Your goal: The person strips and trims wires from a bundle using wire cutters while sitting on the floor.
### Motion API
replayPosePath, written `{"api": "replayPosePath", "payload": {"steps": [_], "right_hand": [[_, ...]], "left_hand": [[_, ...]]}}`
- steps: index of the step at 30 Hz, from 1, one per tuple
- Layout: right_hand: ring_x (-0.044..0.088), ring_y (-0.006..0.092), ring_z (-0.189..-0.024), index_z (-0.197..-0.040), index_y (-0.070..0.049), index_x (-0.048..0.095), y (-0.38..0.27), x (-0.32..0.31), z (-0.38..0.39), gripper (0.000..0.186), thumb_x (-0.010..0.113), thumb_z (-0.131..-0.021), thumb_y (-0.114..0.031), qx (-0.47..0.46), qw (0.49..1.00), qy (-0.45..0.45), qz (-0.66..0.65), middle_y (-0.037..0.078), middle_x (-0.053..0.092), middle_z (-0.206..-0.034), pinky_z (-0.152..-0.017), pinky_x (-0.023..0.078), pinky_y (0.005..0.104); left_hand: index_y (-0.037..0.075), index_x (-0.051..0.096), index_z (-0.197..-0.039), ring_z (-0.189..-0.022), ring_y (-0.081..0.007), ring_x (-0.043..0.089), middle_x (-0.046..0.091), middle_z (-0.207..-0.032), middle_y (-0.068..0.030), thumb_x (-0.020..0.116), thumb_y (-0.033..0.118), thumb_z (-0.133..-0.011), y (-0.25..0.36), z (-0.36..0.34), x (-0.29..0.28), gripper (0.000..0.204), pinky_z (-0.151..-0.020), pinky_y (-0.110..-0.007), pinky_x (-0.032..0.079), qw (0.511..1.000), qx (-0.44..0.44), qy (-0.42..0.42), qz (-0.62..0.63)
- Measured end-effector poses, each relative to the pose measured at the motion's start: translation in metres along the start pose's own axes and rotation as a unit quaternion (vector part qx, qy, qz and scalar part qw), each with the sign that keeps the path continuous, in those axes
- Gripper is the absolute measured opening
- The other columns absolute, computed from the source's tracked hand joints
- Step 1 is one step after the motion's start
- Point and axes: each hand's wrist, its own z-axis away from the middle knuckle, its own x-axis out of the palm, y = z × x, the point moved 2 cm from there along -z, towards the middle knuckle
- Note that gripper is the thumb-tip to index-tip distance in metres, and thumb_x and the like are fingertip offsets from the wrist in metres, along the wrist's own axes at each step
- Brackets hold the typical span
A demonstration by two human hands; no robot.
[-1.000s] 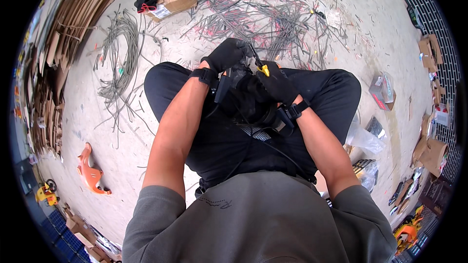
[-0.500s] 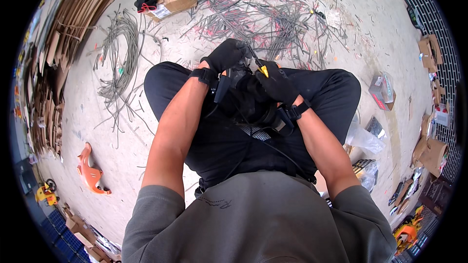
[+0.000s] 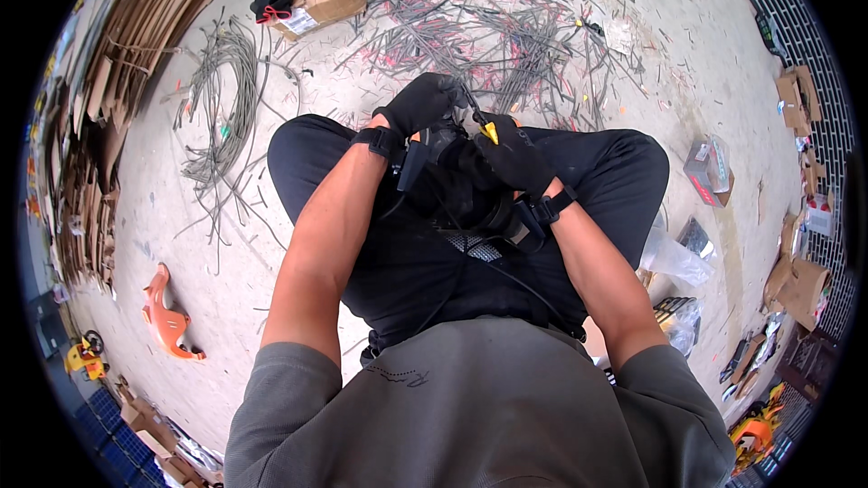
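Observation:
My left hand (image 3: 420, 107), in a black glove, is closed with its fingertips around the upper end of a thin dark cable-like piece (image 3: 473, 107). Lower down, my right hand (image 3: 517, 155), also gloved in black, is closed on a slim piece with a yellow cone-shaped part (image 3: 490, 133) showing at its thumb side. The dark piece runs from the left fingertips to the yellow part, and where one ends and the other begins is hard to see. Both hands are held over my crossed legs. A black device (image 3: 411, 165) is strapped at the left wrist; another sits by the right.
Cut grey and red cable scraps (image 3: 488, 18) lie spread ahead. A coil of grey cable (image 3: 231, 95) is to the left, near an open cardboard box (image 3: 330, 0). Stacked cardboard (image 3: 136, 45) lines the left; an orange plastic part (image 3: 167, 321) and a small box (image 3: 710, 170) flank me.

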Motion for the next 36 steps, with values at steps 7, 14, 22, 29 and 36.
{"api": "replayPosePath", "payload": {"steps": [7, 14, 22, 29, 36], "right_hand": [[0.057, 0.0350, -0.098, -0.119, -0.001, 0.056, 0.001, 0.000, -0.003, 0.029, 0.057, -0.091, -0.011, 0.063, 0.990, 0.036, -0.123, 0.019, 0.055, -0.111, -0.082, 0.047, 0.0395], [0.058, 0.0354, -0.099, -0.120, -0.002, 0.057, 0.003, -0.021, -0.007, 0.039, 0.061, -0.082, -0.011, -0.057, 0.996, 0.040, -0.062, 0.020, 0.059, -0.109, -0.080, 0.047, 0.0398], [0.063, 0.0219, -0.075, -0.098, -0.001, 0.066, 0.033, -0.017, -0.029, 0.029, 0.059, -0.090, -0.028, 0.246, 0.910, -0.106, -0.317, 0.011, 0.066, -0.083, -0.069, 0.048, 0.0340], [0.063, 0.0181, -0.073, -0.095, -0.002, 0.067, 0.043, -0.032, -0.034, 0.029, 0.058, -0.092, -0.028, 0.218, 0.892, -0.123, -0.376, 0.009, 0.066, -0.079, -0.069, 0.048, 0.0312], [0.065, 0.0244, -0.068, -0.086, -0.002, 0.065, 0.048, -0.037, -0.035, 0.033, 0.060, -0.089, -0.035, 0.217, 0.900, -0.079, -0.369, 0.012, 0.066, -0.073, -0.065, 0.048, 0.0345]], "left_hand": [[0.002, 0.061, -0.085, -0.063, -0.0071, 0.047, 0.054, -0.069, 0.0023, 0.050, 0.009, -0.092, 0.005, 0.001, -0.002, 0.015, -0.059, -0.025, 0.042, 0.999, 0.039, -0.016, -0.002], [0.001, 0.062, -0.091, -0.071, -0.0079, 0.050, 0.058, -0.077, 0.0006, 0.050, 0.010, -0.092, 0.022, 0.009, -0.006, 0.015, -0.067, -0.026, 0.045, 0.996, 0.007, -0.076, 0.047], [0.001, 0.064, -0.095, -0.070, -0.0070, 0.049, 0.060, -0.080, 0.0009, 0.052, 0.015, -0.094, 0.022, 0.007, -0.003, 0.018, -0.067, -0.025, 0.044, 0.995, 0.032, -0.077, 0.053], [0.002, 0.064, -0.097, -0.071, -0.0053, 0.050, 0.060, -0.080, 0.0023, 0.052, 0.016, -0.095, 0.032, 0.010, -0.008, 0.018, -0.066, -0.023, 0.043, 0.990, 0.015, -0.109, 0.092], [0.001, 0.066, -0.095, -0.075, -0.0083, 0.056, 0.064, -0.084, -0.0021, 0.053, 0.012, -0.091, 0.032, 0.007, 0.000, 0.018, -0.069, -0.027, 0.047, 0.994, 0.011, -0.066, 0.085]]}}
